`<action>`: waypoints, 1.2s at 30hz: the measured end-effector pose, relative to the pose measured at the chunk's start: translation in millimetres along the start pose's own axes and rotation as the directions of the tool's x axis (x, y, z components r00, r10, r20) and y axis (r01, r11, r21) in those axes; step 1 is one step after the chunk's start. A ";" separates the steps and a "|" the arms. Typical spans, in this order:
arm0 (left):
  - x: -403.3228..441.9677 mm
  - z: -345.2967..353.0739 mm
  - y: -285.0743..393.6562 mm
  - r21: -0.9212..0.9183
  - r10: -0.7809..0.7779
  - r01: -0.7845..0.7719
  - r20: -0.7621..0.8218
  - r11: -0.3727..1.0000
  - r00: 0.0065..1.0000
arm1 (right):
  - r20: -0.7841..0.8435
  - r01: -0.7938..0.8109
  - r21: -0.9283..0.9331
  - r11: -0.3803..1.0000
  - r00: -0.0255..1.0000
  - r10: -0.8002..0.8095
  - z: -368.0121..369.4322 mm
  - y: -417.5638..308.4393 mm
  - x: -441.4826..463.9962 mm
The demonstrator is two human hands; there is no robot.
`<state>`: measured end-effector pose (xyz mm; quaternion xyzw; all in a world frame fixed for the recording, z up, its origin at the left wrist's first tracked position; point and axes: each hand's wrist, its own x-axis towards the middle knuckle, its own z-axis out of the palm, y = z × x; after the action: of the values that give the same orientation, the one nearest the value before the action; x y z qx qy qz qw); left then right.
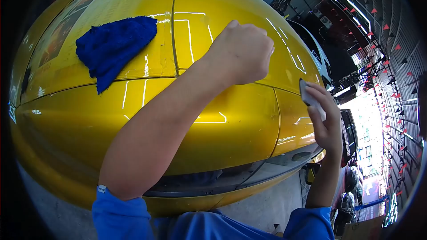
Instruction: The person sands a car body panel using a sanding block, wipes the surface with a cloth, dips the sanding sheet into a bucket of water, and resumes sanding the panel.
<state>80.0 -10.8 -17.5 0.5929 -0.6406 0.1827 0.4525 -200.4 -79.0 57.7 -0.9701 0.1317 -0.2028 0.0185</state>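
My left hand (243, 53) is closed into a fist above the glossy yellow car (231, 129). Its back faces me, and the curled fingers hide whatever they may hold. Near the right end of the same bodywork, my right hand (328, 124) pinches a small grey pad with a dark face (312, 100) between thumb and fingers. The pad is held on edge; I cannot tell whether it touches the paint. A crumpled blue cloth (113, 46) lies on the yellow panel, to the left of my left forearm.
Dark seams divide the yellow panels, which mirror strip lights. A dark glass band (204, 182) runs along the car's near side. On the right, a side mirror (311, 173) sticks out. Beyond stand a white car (309, 40) and other vehicles, under strings of small red flags.
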 end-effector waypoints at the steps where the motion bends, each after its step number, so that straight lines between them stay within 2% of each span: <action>1: -0.3 -1.4 0.1 0.005 0.001 -0.001 0.003 1.000 1.000 | -0.008 -0.006 0.034 0.999 1.000 0.006 -3.1 0.5 -1.3; 4: 1.0 -1.3 0.1 -0.002 0.011 -0.011 -0.009 1.000 1.000 | 0.028 -0.098 -0.012 0.995 0.995 0.098 5.1 -4.6 -8.9; 7: 0.7 -1.3 0.4 -0.004 0.008 -0.008 0.000 1.000 1.000 | 0.109 -0.026 -0.162 0.986 0.993 0.044 19.9 -3.3 -15.6; 13: 0.0 -2.0 3.7 0.070 0.011 -0.014 0.044 0.997 0.999 | 0.202 0.052 -0.289 0.956 0.979 0.008 39.6 -8.3 -18.7; 17: -0.4 -1.6 3.8 0.083 0.022 -0.026 0.047 0.996 0.999 | 0.190 0.058 -0.255 0.965 0.982 -0.009 46.3 -2.2 -7.3; 20: -0.4 -0.8 2.3 0.015 0.025 -0.025 0.033 1.000 0.999 | 0.168 0.062 -0.233 0.970 0.985 -0.023 48.4 -0.4 -3.0; 24: -1.3 -3.7 -1.7 0.107 0.048 -0.051 0.032 0.993 0.998 | 0.141 0.026 -0.229 0.973 0.990 0.007 51.9 1.3 -11.3; 29: -0.1 2.2 2.9 0.040 0.036 -0.036 0.012 0.999 0.999 | 0.152 0.015 -0.192 0.981 0.988 0.015 49.3 0.9 -0.1; 33: 0.1 -4.2 0.8 0.102 0.026 -0.031 0.053 0.994 0.998 | 0.158 0.053 -0.195 0.979 0.987 -0.022 51.5 6.5 -1.9; 36: 2.7 2.4 6.8 0.064 0.036 -0.039 0.042 0.997 0.998 | 0.139 0.000 -0.151 0.988 0.990 0.021 52.6 1.7 5.3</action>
<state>73.2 -12.7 -14.5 0.5988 -0.6546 0.1995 0.4162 -175.1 -82.9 11.4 -0.9799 0.1502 -0.1235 -0.0448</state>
